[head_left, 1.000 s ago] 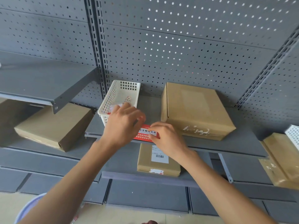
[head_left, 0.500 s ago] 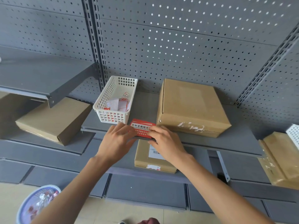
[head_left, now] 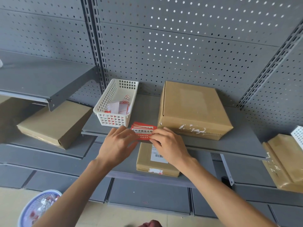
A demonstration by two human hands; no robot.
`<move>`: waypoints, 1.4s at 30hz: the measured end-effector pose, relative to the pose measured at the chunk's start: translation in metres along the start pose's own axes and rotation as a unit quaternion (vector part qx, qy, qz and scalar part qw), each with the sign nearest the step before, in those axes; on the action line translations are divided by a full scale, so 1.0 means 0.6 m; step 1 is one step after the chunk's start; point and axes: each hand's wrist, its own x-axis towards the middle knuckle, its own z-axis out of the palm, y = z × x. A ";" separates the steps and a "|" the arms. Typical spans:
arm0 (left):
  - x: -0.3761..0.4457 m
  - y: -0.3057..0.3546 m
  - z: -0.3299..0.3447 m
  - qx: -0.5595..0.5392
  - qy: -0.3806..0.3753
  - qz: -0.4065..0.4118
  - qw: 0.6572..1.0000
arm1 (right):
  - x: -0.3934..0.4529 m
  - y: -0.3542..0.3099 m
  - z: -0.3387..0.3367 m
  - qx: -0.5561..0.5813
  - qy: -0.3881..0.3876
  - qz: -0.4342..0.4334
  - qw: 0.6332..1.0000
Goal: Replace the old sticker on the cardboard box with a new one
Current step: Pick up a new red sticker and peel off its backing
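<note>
A small stack of red stickers (head_left: 142,131) with white lettering is held at the front edge of the grey shelf (head_left: 242,141). My left hand (head_left: 117,145) grips its left end and my right hand (head_left: 167,145) pinches its right end. Just right of the hands stands a large cardboard box (head_left: 193,108) whose front face carries white torn sticker remains (head_left: 191,129). A white plastic basket (head_left: 114,104) with loose sticker sheets stands left of the box.
A smaller cardboard box (head_left: 147,163) with a barcode label lies on the shelf below my hands. More cardboard boxes lie at the left (head_left: 54,123) and far right (head_left: 285,161). A blue-rimmed bin (head_left: 37,208) with scraps stands on the floor at bottom left.
Both hands drew back from the basket toward the shelf's front edge, bringing the red stickers with them. The basket's contents are now uncovered.
</note>
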 end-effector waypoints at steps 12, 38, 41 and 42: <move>0.038 0.009 -0.024 0.011 0.079 0.015 0.997 | 0.016 -0.006 -0.038 0.038 0.105 0.002 0.994; 0.277 0.078 -0.083 -0.051 0.255 0.155 0.953 | 0.079 -0.015 -0.242 0.388 0.328 0.229 0.831; 0.301 0.114 -0.074 -0.160 0.234 0.114 0.952 | 0.070 0.003 -0.272 0.396 0.360 0.235 0.811; 0.309 0.129 -0.074 -0.208 0.234 0.082 0.946 | 0.067 0.009 -0.281 0.391 0.366 0.236 0.811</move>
